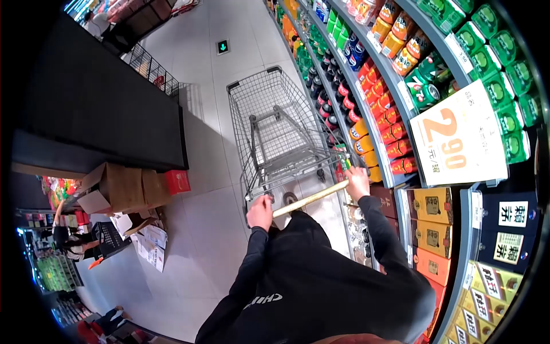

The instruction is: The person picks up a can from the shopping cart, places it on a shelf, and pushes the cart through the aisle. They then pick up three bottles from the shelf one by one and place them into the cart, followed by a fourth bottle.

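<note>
In front of me stands a wire shopping cart [275, 126] with nothing in its basket. Its pale yellow handlebar [312, 198] runs across between my hands. My left hand [260, 212] is wrapped round the bar's left end. At the other end my right hand [358, 182] grips the bar, close to the drink shelves. Dark sleeves reach down to both wrists. One of my shoes [290, 198] shows just beyond the bar.
Shelves of bottles, cans and boxes line my right, with a large price sign [458, 136] jutting out. A dark partition [109, 86] and cardboard boxes [123, 189] stand left. A person [71, 243] is beside a black crate [112, 238]. A floor arrow [223, 47] lies ahead.
</note>
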A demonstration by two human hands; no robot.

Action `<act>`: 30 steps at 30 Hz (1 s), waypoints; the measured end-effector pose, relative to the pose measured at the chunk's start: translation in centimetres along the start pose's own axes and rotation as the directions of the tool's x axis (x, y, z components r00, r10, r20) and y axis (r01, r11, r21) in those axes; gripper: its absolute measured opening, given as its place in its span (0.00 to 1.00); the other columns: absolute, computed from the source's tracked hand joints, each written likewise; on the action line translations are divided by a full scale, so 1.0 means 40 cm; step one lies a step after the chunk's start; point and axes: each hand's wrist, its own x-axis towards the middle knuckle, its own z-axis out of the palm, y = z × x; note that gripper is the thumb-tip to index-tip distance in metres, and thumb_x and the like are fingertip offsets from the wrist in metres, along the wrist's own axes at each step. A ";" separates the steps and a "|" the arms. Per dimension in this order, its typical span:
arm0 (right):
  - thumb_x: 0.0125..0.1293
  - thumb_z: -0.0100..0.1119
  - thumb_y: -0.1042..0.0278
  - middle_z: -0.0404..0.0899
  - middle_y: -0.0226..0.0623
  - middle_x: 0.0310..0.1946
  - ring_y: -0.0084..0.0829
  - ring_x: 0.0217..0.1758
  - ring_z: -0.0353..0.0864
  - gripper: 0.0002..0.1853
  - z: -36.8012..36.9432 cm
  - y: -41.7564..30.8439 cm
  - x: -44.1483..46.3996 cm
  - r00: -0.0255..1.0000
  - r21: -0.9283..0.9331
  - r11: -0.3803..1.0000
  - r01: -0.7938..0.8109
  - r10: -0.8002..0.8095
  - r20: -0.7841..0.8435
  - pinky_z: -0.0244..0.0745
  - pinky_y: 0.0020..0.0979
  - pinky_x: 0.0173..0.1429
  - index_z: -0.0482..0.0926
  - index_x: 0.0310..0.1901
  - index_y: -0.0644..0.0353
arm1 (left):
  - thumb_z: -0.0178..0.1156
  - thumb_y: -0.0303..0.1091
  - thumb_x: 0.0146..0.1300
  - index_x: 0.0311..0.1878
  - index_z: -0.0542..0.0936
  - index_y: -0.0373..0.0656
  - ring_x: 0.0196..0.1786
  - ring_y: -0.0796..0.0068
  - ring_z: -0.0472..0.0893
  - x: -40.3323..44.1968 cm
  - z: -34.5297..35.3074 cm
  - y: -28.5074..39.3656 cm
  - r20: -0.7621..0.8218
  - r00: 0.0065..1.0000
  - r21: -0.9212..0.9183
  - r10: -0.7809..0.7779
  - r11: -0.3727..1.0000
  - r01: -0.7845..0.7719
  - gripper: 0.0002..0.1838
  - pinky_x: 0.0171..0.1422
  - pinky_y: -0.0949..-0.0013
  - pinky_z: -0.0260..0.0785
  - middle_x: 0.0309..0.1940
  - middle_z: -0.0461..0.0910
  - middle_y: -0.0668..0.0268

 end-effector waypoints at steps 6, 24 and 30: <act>0.44 0.65 0.77 0.73 0.34 0.32 0.39 0.43 0.77 0.12 0.041 -0.035 0.061 0.995 0.047 0.998 -0.040 0.044 -0.085 0.66 0.41 0.53 0.77 0.33 0.53 | 0.51 0.49 0.73 0.39 0.86 0.55 0.37 0.52 0.85 0.111 -0.024 -0.036 0.056 0.998 0.077 -0.016 0.997 0.011 0.16 0.42 0.52 0.76 0.32 0.86 0.59; 0.57 0.60 0.82 0.70 0.54 0.66 0.53 0.74 0.65 0.30 0.133 -0.278 0.151 0.786 -0.144 0.829 -0.541 0.437 -0.438 0.58 0.47 0.79 0.70 0.64 0.67 | 0.57 0.37 0.69 0.37 0.80 0.45 0.41 0.57 0.80 0.257 -0.134 -0.115 0.192 0.857 -0.344 0.478 0.851 -0.397 0.08 0.44 0.56 0.73 0.32 0.79 0.63; 0.59 0.63 0.70 0.59 0.64 0.72 0.54 0.74 0.65 0.42 0.457 -0.614 0.012 0.241 0.439 0.282 -0.853 0.959 -0.147 0.60 0.44 0.79 0.55 0.73 0.73 | 0.60 0.31 0.67 0.35 0.80 0.43 0.43 0.58 0.80 0.320 -0.336 -0.250 -0.016 0.773 -0.561 0.634 0.634 -0.532 0.05 0.45 0.59 0.73 0.34 0.78 0.63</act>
